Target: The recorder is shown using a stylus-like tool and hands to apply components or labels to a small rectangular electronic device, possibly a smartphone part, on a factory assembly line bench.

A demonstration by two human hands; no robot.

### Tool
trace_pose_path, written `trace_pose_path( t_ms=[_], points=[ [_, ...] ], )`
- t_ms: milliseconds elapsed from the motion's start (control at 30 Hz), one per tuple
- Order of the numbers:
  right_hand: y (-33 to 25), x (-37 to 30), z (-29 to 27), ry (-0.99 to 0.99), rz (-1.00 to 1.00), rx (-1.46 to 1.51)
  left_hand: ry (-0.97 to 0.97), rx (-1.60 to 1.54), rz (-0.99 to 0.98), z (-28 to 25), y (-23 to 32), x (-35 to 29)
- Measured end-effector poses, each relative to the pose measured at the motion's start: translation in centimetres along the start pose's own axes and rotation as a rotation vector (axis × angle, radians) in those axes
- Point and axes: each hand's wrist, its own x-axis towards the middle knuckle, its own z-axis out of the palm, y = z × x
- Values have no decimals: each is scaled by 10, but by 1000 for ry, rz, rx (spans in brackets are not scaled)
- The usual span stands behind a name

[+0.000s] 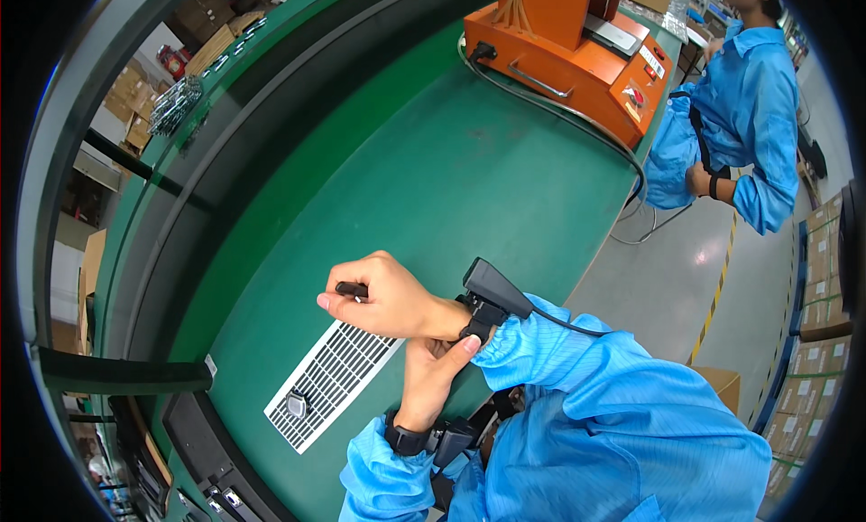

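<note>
I see right hand (383, 296) pinching dark rod (352, 289) | left hand (428, 382) clasping black strap (478, 329) at right wrist | gridded sheet (336, 370) beneath right hand

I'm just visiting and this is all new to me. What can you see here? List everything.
Worktable: one, green, beneath the hands
Gridded strip: one, white and dark, on the worktable
Small rounded object: one, grey, on the strip
Machine: one, orange, worktable's far end
Fire extinguisher: one, red, upper left
Cartons: several, brown, right edge
Co-worker: one, blue clothing, upper right
Pen-like thing: one, dark, in the right hand
Wrist devices: two, black, at the wrists
Sleeves: two, blue, lower middle
Right hand: one, bare, above the strip
Left hand: one, bare, at the right wrist
</note>
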Motion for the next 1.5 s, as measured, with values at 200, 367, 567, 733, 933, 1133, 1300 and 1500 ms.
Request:
trace_pose_path(
  t_ms=[200, 367, 567, 733, 933, 1133, 1300, 1500],
  points=[
    [1, 0, 16, 27, 179, 513, 37, -111, 15, 4, 3, -3],
    [0, 1, 17, -5, 262, 641, 19, -269, -14, -5, -5, -2],
    [-2, 0, 13, -62, 360, 833, 12, -300, -55, -6, -4, -3],
    [-1, 2, 5, -51, 397, 1093, -37, -234, -50, -5, 0, -2],
    [-6, -2, -1, -84, 379, 1298, -47, -185, 0, -3, -4, -5],
    [-43, -9, -9, -183, 394, 1682, -340, -394, 38, -5, 1, -1],
    [-66, -21, -4, -262, 310, 1953, -408, -295, 245, 3, 9, 5],
    [-76, -19, 8, -177, 402, 1787, -492, -206, 281, -19, -12, 9]
  ],
)
